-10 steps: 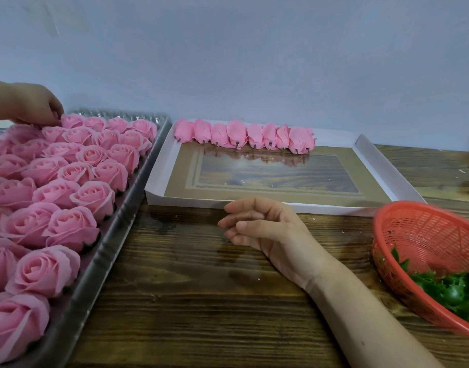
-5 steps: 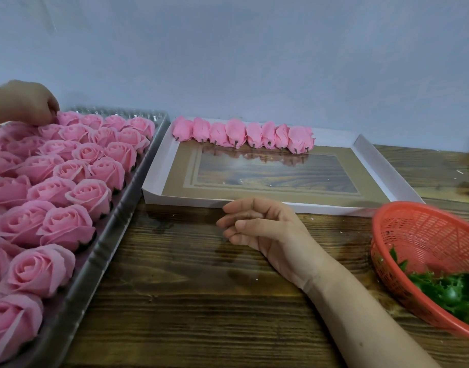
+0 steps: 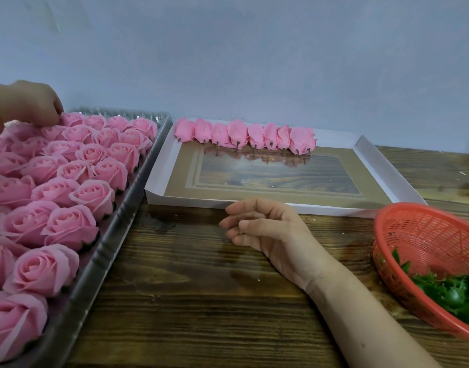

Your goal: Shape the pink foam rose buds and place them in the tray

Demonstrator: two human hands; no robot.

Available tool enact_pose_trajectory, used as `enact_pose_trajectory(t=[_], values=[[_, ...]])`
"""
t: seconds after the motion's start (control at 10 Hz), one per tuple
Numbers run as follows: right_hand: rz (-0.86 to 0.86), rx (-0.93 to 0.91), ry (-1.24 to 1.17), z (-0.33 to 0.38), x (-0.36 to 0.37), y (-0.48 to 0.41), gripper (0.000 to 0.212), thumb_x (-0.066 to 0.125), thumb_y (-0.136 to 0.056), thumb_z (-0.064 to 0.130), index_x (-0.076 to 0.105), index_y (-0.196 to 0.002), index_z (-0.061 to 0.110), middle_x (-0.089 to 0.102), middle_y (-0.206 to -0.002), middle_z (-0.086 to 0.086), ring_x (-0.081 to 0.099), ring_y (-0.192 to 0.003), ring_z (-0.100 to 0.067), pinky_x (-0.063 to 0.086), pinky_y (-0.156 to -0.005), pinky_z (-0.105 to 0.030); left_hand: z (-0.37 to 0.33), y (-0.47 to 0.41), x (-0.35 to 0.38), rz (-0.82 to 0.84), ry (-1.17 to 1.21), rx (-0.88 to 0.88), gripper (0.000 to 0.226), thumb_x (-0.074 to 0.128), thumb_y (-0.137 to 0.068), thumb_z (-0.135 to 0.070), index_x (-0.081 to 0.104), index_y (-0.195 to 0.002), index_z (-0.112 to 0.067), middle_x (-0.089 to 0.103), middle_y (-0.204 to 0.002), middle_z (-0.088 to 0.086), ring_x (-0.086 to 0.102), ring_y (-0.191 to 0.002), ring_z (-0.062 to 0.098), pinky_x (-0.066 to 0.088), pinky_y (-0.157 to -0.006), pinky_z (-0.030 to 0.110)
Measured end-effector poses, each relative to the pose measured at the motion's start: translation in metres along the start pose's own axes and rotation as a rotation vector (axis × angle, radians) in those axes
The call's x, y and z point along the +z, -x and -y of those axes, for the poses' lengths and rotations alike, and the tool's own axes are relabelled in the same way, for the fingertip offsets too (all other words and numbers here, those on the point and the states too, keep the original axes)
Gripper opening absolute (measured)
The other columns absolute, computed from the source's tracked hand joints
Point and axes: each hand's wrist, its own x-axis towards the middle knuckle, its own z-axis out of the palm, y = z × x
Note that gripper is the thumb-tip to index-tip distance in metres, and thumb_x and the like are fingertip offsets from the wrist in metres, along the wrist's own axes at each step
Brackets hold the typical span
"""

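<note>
Fingers of left hand (image 3: 34,102): tips hidden among foam roses (image 3: 68,166) in clear tray (image 3: 122,216), grip indiscernible; forearm cut off. Right hand (image 3: 270,229): loosely curled, empty, on worktop (image 3: 188,288). Shaped rose buds (image 3: 244,135): row at far edge of white tray (image 3: 159,168).

No text, label, brand, number or sign can be read anywhere. The white tray (image 3: 384,171) just beyond the fingers (image 3: 241,208) of the right hand (image 3: 275,229), the red basket (image 3: 427,235) and the wooden surface (image 3: 188,288) are all unmarked.
</note>
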Motion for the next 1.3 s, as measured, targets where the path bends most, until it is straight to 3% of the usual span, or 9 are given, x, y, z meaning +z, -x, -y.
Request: enact_pose_trajectory(t=[0.1,0.3,0.6,0.7,0.8,1.0,1.1,1.2,1.3], values=[[0.005,0.001,-0.006,0.0,0.0,0.0,0.03,0.064,-0.07,0.003,0.069,-0.1,0.001,0.072,-0.09,-0.017,0.068,-0.076,-0.017,0.057,-0.072,-0.023,0.001,-0.002,0.002,-0.049,-0.005,0.032,0.01,0.073,-0.078,0.002,0.074,-0.087,0.006,0.07,-0.093,0.024,0.063,-0.094,0.04,0.048,-0.091,0.041],[0.007,-0.001,-0.003,0.0,0.0,0.0,0.029,0.063,-0.07,0.003,0.069,-0.098,0.001,0.072,-0.089,-0.016,0.067,-0.075,-0.017,0.057,-0.071,-0.022,0.003,-0.005,0.003,-0.087,-0.081,0.036,0.003,0.075,-0.073,0.004,0.073,-0.074,0.002,0.065,-0.075,0.016,0.064,-0.087,0.04,0.05,-0.089,0.042],[0.009,-0.004,-0.002,0.0,0.0,0.0,0.03,0.063,-0.069,0.003,0.068,-0.099,0.001,0.072,-0.089,-0.016,0.067,-0.074,-0.017,0.057,-0.072,-0.022,0.011,-0.014,0.007,-0.057,-0.174,0.008,0.027,0.078,-0.071,-0.002,0.063,-0.053,-0.016,0.06,-0.062,0.005,0.064,-0.078,0.036,0.054,-0.085,0.044],[0.007,-0.006,0.001,-0.001,-0.001,0.0,0.031,0.063,-0.07,0.003,0.068,-0.1,0.0,0.071,-0.089,-0.017,0.067,-0.075,-0.017,0.057,-0.072,-0.023,0.008,-0.012,0.007,-0.047,-0.175,0.003,0.017,0.077,-0.072,-0.001,0.069,-0.059,-0.01,0.06,-0.063,0.006,0.064,-0.08,0.037,0.054,-0.086,0.044],[0.006,-0.006,0.004,-0.002,-0.001,-0.001,0.03,0.063,-0.07,0.003,0.068,-0.1,0.001,0.072,-0.09,-0.017,0.067,-0.075,-0.017,0.057,-0.072,-0.022,0.003,-0.007,0.008,-0.048,-0.107,-0.012,0.004,0.075,-0.077,-0.002,0.074,-0.08,0.001,0.066,-0.082,0.015,0.063,-0.091,0.038,0.05,-0.09,0.041],[0.007,-0.012,0.016,-0.002,-0.002,-0.001,0.029,0.063,-0.07,0.003,0.068,-0.099,0.002,0.072,-0.089,-0.016,0.068,-0.074,-0.016,0.057,-0.07,-0.022,0.002,-0.01,0.015,-0.028,0.022,-0.076,0.023,0.067,-0.086,-0.001,0.068,-0.106,0.011,0.063,-0.115,0.031,0.056,-0.11,0.044,0.043,-0.098,0.043],[0.007,-0.014,0.025,-0.002,-0.003,-0.001,0.021,0.062,-0.081,-0.006,0.068,-0.1,0.001,0.072,-0.09,-0.017,0.068,-0.074,-0.016,0.057,-0.071,-0.022,0.0,-0.007,0.014,-0.019,0.08,-0.099,0.026,0.068,-0.085,0.0,0.067,-0.11,0.01,0.062,-0.118,0.03,0.057,-0.109,0.043,0.044,-0.097,0.043],[0.014,-0.023,0.011,-0.003,-0.005,-0.001,0.021,0.057,-0.085,-0.009,0.068,-0.1,0.001,0.072,-0.09,-0.017,0.068,-0.074,-0.015,0.057,-0.071,-0.022,0.003,-0.011,0.003,0.029,0.141,-0.179,0.031,0.073,-0.08,0.004,0.065,-0.109,0.009,0.061,-0.107,0.022,0.058,-0.093,0.036,0.045,-0.085,0.039],[0.034,-0.032,-0.018,-0.002,-0.005,-0.002,0.025,0.063,-0.075,-0.001,0.068,-0.1,0.001,0.072,-0.089,-0.016,0.068,-0.073,-0.015,0.057,-0.069,-0.022,0.001,-0.005,-0.019,0.051,0.231,-0.212,0.031,0.076,-0.072,0.007,0.066,-0.101,0.008,0.058,-0.094,0.021,0.054,-0.077,0.034,0.047,-0.072,0.037]])
